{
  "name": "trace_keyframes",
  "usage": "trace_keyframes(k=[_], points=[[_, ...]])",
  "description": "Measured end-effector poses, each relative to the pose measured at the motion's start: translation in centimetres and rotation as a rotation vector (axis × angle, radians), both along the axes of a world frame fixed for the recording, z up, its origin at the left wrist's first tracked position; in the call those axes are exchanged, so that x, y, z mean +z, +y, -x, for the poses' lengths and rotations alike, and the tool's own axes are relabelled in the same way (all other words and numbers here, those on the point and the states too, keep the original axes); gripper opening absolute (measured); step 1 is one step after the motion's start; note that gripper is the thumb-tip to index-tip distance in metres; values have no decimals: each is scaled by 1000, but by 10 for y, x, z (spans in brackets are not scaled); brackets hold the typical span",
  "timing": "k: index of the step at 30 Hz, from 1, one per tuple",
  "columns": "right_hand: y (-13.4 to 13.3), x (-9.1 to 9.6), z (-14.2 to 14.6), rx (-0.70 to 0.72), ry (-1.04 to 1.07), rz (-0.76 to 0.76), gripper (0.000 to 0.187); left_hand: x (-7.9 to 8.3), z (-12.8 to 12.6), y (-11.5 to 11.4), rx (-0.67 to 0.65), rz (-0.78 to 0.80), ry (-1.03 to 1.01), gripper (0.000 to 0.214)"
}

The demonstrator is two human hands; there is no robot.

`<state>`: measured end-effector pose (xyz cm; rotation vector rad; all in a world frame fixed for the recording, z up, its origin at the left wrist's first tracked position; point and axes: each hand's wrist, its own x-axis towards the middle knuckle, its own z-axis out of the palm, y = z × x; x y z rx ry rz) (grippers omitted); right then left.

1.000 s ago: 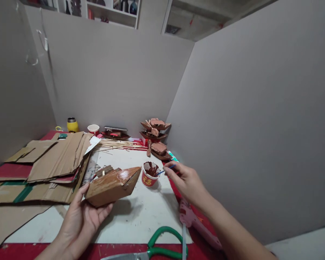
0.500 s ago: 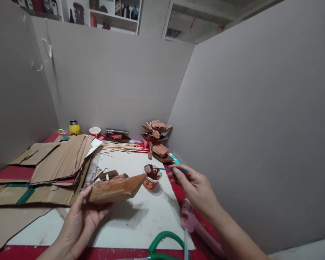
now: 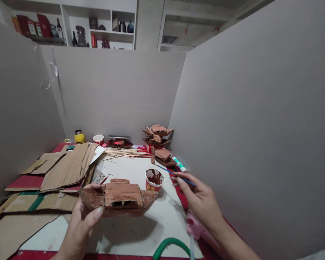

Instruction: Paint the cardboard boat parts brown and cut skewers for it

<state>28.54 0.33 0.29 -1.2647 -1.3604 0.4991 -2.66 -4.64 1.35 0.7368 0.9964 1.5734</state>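
A brown model boat (image 3: 124,196) with a roofed cabin is held up over the white board (image 3: 119,234). My left hand (image 3: 81,220) is closed on its left end, thumb on the near side and fingers partly hidden behind the hull. My right hand (image 3: 197,191) pinches a thin blue paintbrush (image 3: 188,180), its tip pointing left above a paper cup (image 3: 154,180). Dark brown paint coats the inside of that cup, which stands just behind the boat's right end. Brush and boat are apart.
Torn cardboard sheets (image 3: 67,169) lie at the left. Thin sticks (image 3: 124,153) and more model boats (image 3: 162,155) are at the back. A pink glue gun (image 3: 196,225) and green-handled scissors (image 3: 170,243) lie near the front right. Grey partitions (image 3: 119,94) enclose the table.
My left hand has turned the boat from showing its hull side to showing its roof and cabin upright. The brush has lifted out of the cup, and the view has tilted up a little.
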Motion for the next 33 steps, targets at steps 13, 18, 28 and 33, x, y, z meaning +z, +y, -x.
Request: trace_keyframes(k=[13,18,28,33], points=[[1,1,-1,-42,251,-52,46,37,-6,37,-153,15,-197,45],[-10,9,-2,-89,414,-173,37,32,-6,51,-98,229,-398,48],[-44,18,18,342,573,-317,15,-2,-22,39,-262,436,-481,56],[-44,18,21,351,562,-319,15,-1,-27,34,-255,465,-502,59]])
